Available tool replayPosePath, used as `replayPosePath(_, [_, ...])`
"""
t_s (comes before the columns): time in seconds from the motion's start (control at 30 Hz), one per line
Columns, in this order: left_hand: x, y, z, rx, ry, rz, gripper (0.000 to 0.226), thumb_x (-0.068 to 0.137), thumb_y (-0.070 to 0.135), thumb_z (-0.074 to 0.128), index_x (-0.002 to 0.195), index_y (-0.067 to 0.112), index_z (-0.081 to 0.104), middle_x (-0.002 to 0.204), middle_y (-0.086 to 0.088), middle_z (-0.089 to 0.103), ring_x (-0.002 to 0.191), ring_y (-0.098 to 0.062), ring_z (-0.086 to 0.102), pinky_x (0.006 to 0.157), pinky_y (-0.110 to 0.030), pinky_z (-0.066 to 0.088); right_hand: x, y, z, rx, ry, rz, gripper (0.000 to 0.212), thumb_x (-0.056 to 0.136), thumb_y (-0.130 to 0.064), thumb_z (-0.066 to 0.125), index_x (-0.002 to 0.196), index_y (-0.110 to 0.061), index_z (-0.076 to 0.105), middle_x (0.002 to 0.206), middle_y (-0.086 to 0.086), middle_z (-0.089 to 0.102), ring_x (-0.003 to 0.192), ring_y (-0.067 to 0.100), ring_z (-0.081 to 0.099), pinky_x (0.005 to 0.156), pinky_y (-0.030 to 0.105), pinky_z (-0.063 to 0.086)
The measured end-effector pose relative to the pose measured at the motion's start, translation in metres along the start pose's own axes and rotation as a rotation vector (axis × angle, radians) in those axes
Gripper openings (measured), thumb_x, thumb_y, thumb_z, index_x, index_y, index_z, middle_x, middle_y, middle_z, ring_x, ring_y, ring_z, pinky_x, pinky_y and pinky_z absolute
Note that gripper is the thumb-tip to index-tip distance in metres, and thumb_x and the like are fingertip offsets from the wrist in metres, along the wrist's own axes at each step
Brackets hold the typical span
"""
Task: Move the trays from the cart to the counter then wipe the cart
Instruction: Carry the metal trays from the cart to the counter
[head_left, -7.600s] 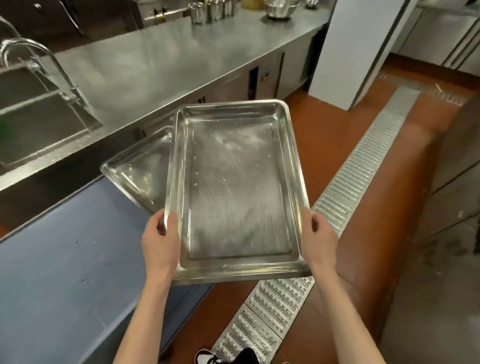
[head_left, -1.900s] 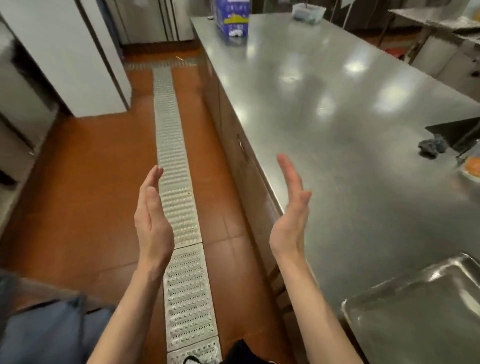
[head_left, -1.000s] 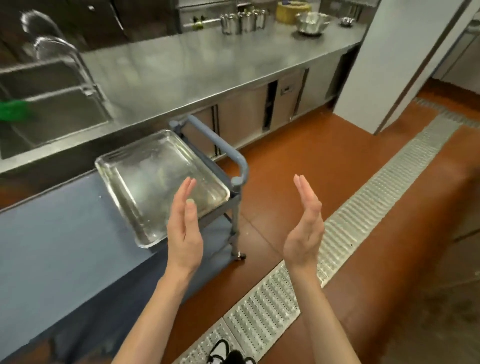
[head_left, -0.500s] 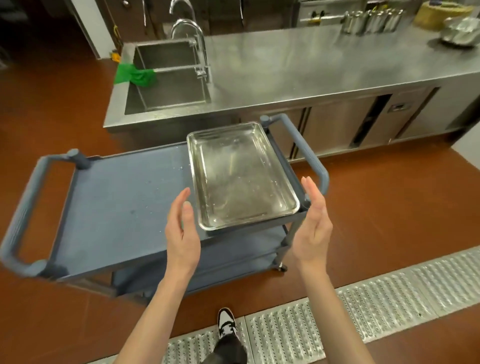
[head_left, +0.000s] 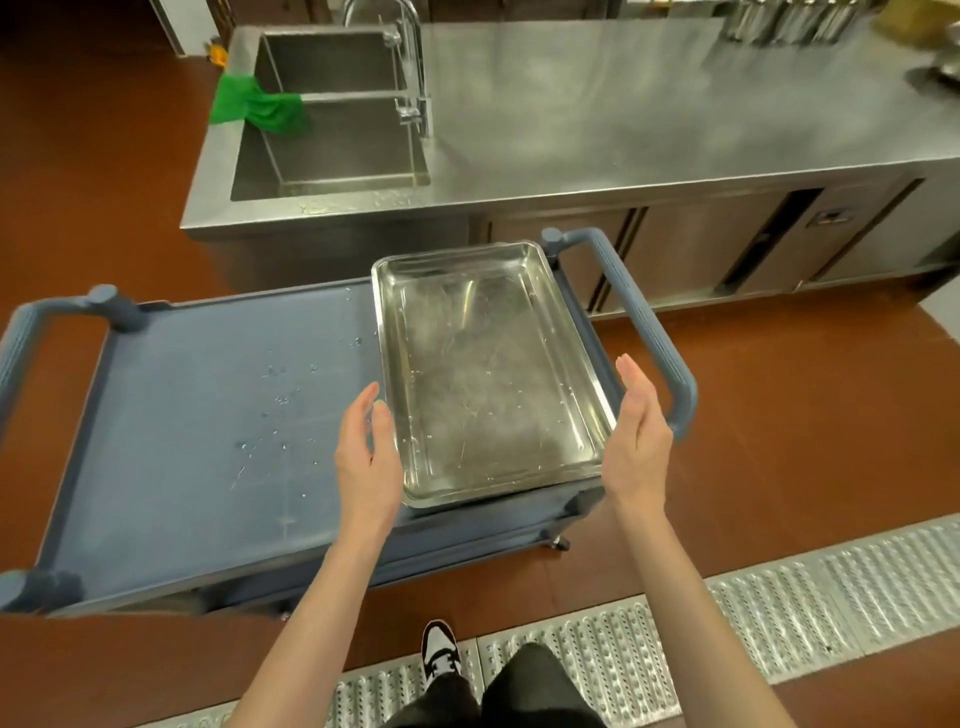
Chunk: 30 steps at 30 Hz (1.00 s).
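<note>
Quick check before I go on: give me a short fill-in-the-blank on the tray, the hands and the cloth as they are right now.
1. The rectangular steel tray lies on the blue-grey cart's top shelf at its ____ end.
2. The left hand and right hand flank the tray with ____ fingers, gripping nothing.
3. The green cloth hangs over the edge of the steel ____.
4. Scattered water ____ lie on the cart top beside the tray.

Missing words: right; straight; sink; droplets

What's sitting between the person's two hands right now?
The metal tray, resting on the cart, lies between the left hand and right hand in the head view.
</note>
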<state>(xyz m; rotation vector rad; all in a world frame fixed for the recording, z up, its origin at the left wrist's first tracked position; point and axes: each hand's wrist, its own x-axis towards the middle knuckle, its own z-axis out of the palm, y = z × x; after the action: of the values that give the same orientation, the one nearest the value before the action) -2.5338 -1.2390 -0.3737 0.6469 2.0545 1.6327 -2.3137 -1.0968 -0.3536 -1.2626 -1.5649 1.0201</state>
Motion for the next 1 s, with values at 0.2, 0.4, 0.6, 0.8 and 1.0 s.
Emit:
replayPosePath(0.2, [0.015,-0.026,0.020,0.002,0.000,-0.138,0.047,0.114,0.042,0.038,0.154,0.022,0.050,0.153,0.012,0.054,0.132,0.012,0.048,0.106,-0.001,0.034,0.034,0.021,0.014,-0.117,-0.049,0.090,0.052,0.113,-0.044,0.026,0.156,-0.021,0.046,0.157,-0.011,0.049,0.144,-0.003,0.038,0.113,0.003,0.026])
replayPosePath(0.4, [0.029,-0.053,0.038,0.108,0.030,-0.202,0.048,0.114,0.042,0.038,0.157,0.023,0.045,0.157,0.010,0.048,0.143,-0.004,0.043,0.120,-0.027,0.034,0.066,0.062,0.024,-0.308,-0.068,0.169,0.045,0.107,-0.035,0.052,0.149,-0.019,0.051,0.138,-0.001,0.062,0.130,0.021,0.052,0.109,0.043,0.045])
replayPosePath(0.6, [0.049,-0.065,0.047,0.390,0.145,-0.192,0.045,0.103,0.009,0.059,0.147,0.019,0.055,0.133,0.005,0.052,0.122,-0.021,0.056,0.105,-0.043,0.050,0.093,0.093,0.029,-0.594,-0.148,0.181,0.037,0.097,-0.009,0.068,0.133,-0.010,0.058,0.127,0.011,0.056,0.111,0.027,0.053,0.090,0.041,0.050])
replayPosePath(0.8, [0.063,-0.061,0.050,0.611,0.163,-0.282,0.023,0.097,0.007,0.069,0.119,0.010,0.064,0.113,-0.002,0.053,0.091,-0.021,0.057,0.082,-0.032,0.044,0.110,0.103,0.030,-0.719,-0.200,0.170,0.023,0.094,-0.008,0.072,0.103,-0.012,0.052,0.104,0.007,0.055,0.091,0.024,0.052,0.072,0.035,0.046])
replayPosePath(1.0, [0.071,-0.055,0.054,0.763,0.158,-0.333,0.013,0.092,-0.003,0.067,0.102,0.003,0.061,0.110,-0.014,0.060,0.091,-0.026,0.053,0.080,-0.035,0.039,0.121,0.103,0.029,-0.780,-0.332,0.326,0.033,0.102,-0.022,0.065,0.119,0.000,0.048,0.117,0.018,0.059,0.105,0.036,0.060,0.079,0.040,0.047])
